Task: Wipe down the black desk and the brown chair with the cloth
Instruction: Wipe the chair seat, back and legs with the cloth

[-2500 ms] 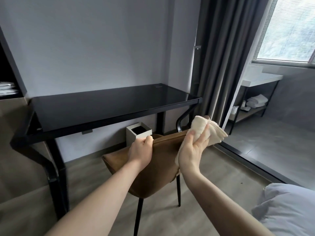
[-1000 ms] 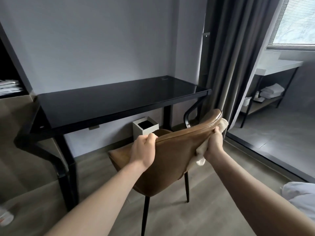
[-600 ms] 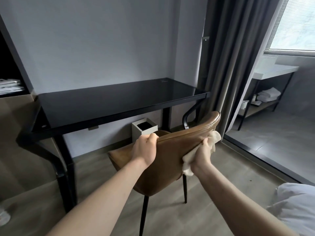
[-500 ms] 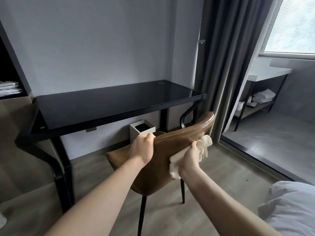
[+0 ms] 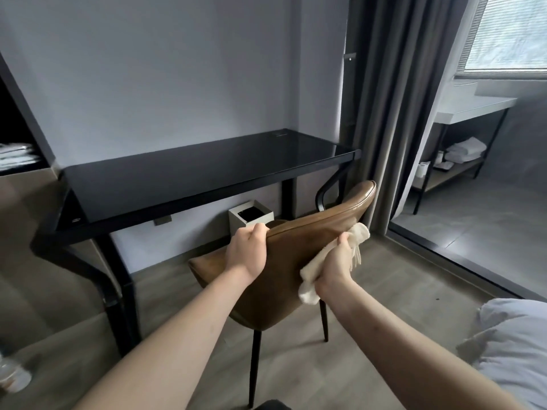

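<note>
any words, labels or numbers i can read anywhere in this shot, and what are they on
None can be read.
The black desk, brown chair and cloth show no print.
A faint mark at the desk's far right corner is too small and blurred to read.
The white bin under the desk shows no label.

the left hand (image 5: 247, 254) grips the top edge of the brown chair (image 5: 284, 261), whose backrest walls off the way forward; the right hand (image 5: 333, 266) presses the cloth (image 5: 313, 276) against that backrest, with open floor to its right as far as the grey curtain (image 5: 384, 113); beyond both hands the black desk (image 5: 192, 170) blocks the path, a white bin (image 5: 251, 216) under it; below the right forearm lies pale bedding (image 5: 515, 350).
</note>
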The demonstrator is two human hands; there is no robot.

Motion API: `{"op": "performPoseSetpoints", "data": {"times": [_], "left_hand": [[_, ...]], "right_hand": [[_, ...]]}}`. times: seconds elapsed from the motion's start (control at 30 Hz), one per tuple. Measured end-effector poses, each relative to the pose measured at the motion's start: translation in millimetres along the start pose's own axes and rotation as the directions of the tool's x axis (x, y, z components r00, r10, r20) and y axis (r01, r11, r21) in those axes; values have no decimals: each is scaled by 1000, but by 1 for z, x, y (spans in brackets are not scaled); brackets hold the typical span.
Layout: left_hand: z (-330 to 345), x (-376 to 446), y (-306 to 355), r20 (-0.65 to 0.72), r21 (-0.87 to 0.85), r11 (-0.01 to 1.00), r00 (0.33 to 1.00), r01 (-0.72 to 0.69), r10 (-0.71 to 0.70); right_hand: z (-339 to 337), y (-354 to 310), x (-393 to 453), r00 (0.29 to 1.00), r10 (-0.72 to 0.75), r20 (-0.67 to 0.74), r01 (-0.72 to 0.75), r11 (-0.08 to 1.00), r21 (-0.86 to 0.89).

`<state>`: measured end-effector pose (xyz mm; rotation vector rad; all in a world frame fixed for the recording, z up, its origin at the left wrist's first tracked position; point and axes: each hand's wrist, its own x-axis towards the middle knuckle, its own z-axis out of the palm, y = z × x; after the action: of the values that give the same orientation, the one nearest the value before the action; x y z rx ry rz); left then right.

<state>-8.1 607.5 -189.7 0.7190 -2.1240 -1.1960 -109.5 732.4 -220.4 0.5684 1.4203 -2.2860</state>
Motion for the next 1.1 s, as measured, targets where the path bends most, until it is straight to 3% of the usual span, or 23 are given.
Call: {"op": "performPoseSetpoints", "data": {"times": [0.1,0.3,0.43,0.57,0.7,0.87,1.0,1.1], "left_hand": [[3,2,-5,-32,10,999,999,-36,36],[10,7,-12,-81,27,995,992,-92,94],[8,6,-11,-69,4,995,993,-96,96],[7,3,-6,-66,14,998,995,-69,70],[3,-1,1,-34,0,1000,999,-21,21],[-3,-4,8,-23,2,999,998,54,-54],[-5,-5,12,-5,-25,995,995,96,-96],[-6,-8,12,24,-34,994,994,104,-103]], "right_hand": [[-1,-17,38,999,-35,-26,35,999,-1],[6,-47,78,995,-72,66,75,996,-48],[3,-38,91,996,-72,50,76,994,-83],[-14,-7,162,988,-155,20,156,983,-94],[-12,8,79,992,-120,-47,116,990,-78],[-5,27,-29,999,29,43,-24,994,-102],[1,40,-51,986,101,130,-94,994,-54],[0,41,-44,996,21,83,-15,998,-65]]}}
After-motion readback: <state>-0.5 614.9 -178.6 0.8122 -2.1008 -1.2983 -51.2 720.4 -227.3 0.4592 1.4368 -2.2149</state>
